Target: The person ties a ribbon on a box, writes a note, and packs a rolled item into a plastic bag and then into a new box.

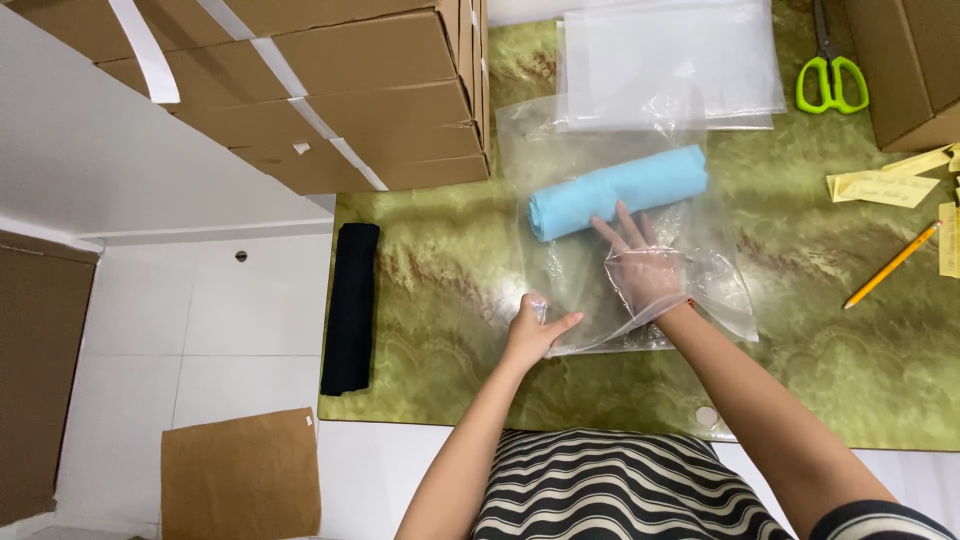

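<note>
A clear plastic bag (560, 160) lies on the green marbled table (450, 280). Inside it, toward the far end, sits a rolled light-blue cloth (620, 188). My right hand (640, 260) is inside the bag up to the wrist, fingers spread, fingertips touching the blue roll. My left hand (535, 330) pinches the bag's open edge at its near left corner.
A black rolled cloth (352, 305) lies at the table's left edge. Stacked cardboard boxes (330, 90) fill the far left. More clear bags (670, 60), green-handled scissors (830, 70), yellow paper slips (885, 185), a pencil (893, 264) and another box (915, 65) lie to the right.
</note>
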